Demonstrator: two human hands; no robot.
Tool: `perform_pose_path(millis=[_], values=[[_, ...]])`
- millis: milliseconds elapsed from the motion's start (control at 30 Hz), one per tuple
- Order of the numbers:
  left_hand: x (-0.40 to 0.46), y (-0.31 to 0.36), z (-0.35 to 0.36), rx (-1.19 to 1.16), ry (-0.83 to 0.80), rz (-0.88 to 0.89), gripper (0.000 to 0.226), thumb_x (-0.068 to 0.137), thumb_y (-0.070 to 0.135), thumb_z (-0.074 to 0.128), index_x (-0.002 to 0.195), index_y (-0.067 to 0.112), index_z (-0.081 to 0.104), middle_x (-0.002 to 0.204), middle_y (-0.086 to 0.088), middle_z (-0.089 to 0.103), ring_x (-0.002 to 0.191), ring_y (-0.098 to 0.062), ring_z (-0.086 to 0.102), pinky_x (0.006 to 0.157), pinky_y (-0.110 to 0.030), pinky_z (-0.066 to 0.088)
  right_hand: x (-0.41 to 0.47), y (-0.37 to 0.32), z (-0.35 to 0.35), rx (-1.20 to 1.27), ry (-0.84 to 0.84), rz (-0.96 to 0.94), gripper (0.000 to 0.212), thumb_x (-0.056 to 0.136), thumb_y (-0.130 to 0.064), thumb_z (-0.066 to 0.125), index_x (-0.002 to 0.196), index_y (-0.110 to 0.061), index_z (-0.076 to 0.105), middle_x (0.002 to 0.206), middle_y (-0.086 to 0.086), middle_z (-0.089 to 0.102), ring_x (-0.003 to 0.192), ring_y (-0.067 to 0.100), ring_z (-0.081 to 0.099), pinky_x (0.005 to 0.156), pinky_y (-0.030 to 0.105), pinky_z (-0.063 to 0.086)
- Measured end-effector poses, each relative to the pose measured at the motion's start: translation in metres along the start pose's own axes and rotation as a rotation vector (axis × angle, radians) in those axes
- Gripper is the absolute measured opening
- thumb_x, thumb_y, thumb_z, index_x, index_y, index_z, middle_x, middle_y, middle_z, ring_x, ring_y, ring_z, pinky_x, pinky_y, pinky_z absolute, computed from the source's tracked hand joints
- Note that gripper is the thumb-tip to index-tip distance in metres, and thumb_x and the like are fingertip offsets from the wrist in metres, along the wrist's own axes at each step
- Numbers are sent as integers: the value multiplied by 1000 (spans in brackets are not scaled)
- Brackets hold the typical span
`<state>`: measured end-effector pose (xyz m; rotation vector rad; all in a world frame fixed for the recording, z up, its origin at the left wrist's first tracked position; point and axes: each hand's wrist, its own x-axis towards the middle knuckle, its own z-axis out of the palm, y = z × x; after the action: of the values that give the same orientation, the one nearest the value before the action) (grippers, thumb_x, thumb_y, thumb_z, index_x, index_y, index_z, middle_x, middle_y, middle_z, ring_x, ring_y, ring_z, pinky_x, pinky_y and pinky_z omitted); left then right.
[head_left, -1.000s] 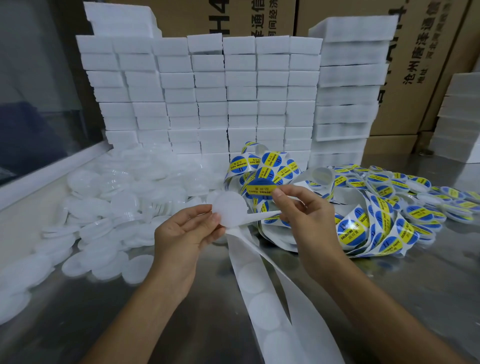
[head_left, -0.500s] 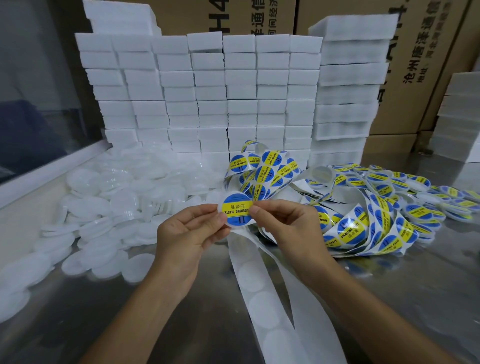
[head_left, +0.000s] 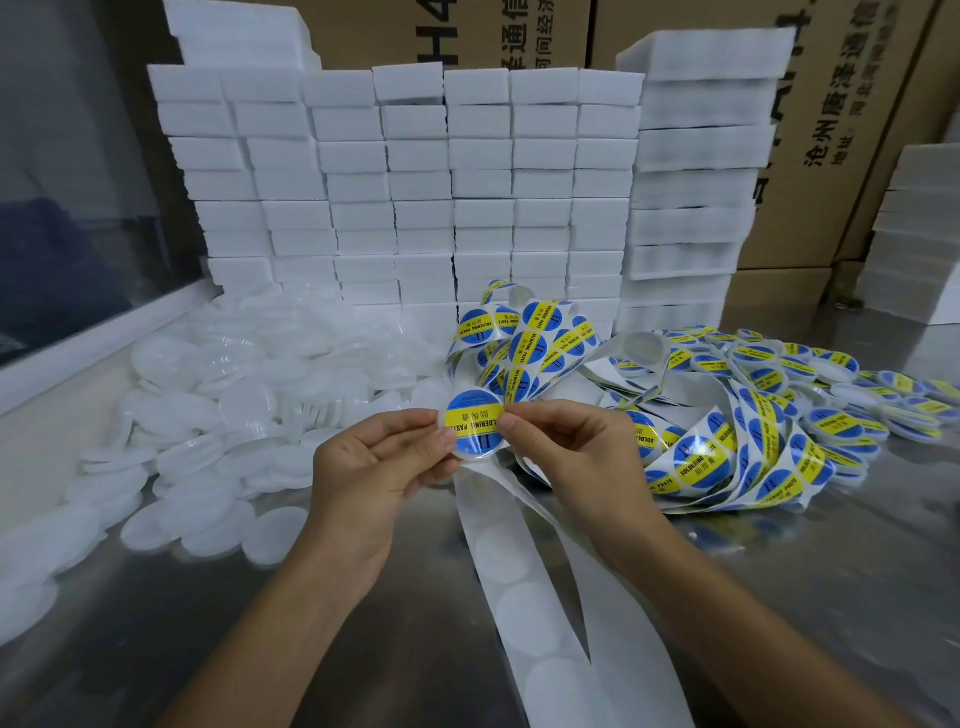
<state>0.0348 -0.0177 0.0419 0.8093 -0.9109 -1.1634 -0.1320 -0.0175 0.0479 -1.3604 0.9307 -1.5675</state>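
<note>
The label (head_left: 474, 423) now covers the lid (head_left: 469, 457), bare a second ago. The left hand (head_left: 374, 467) and right hand (head_left: 576, 457) pinch its edges at mid-frame, so this lid looks done. Spent backing (head_left: 524, 597) trails down the bench (head_left: 805, 597). Plain lids (head_left: 218, 415) lie left, the label strip (head_left: 727, 452) right, foam blocks (head_left: 415, 182) behind. Nothing is in the way.

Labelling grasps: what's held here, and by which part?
A stickered disc, pinched at its left edge by the left hand and at its right edge by the right hand.
</note>
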Motion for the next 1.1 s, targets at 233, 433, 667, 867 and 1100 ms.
perform_pose_path(millis=[233, 433, 667, 867, 1100], values=[[-3, 1, 2, 64, 1, 71, 28, 54, 8, 78, 82, 6, 72, 80, -19, 74, 67, -25, 73, 60, -24, 58, 2, 5, -2, -21, 12, 26, 8, 82, -6, 76, 83, -13, 78, 81, 6, 77, 84, 26, 74, 79, 32, 59], [-5, 0, 5, 175, -13, 169, 22, 52, 10, 81, 73, 16, 76, 74, -9, 75, 67, -18, 72, 61, -20, 56, 6, 9, -6, -78, 38, 62, 12, 76, -12, 83, 78, -6, 73, 64, 10, 72, 57, 15, 64, 57, 24, 52], [-5, 1, 5, 27, -40, 70, 24, 51, 13, 81, 75, 14, 77, 78, -15, 75, 64, -22, 72, 60, -23, 57, 3, 18, -5, -419, 42, -224, 27, 82, -32, 79, 107, -24, 70, 80, -3, 71, 65, 12, 65, 62, 32, 56], [-7, 3, 6, -29, -124, -24, 29, 59, 8, 74, 86, 19, 80, 77, -13, 74, 67, -18, 72, 61, -22, 57, 4, 23, -1, -414, 29, -383, 21, 84, -31, 74, 102, -21, 73, 81, -11, 71, 68, 11, 66, 63, 30, 55], [-12, -2, 15, -23, -174, -48, 32, 52, 11, 76, 83, 20, 80, 72, -11, 73, 64, -18, 72, 60, -22, 57, 6, 21, -7, -443, 63, -319, 13, 88, -29, 72, 94, -17, 74, 76, -8, 72, 69, 12, 67, 67, 37, 56]])
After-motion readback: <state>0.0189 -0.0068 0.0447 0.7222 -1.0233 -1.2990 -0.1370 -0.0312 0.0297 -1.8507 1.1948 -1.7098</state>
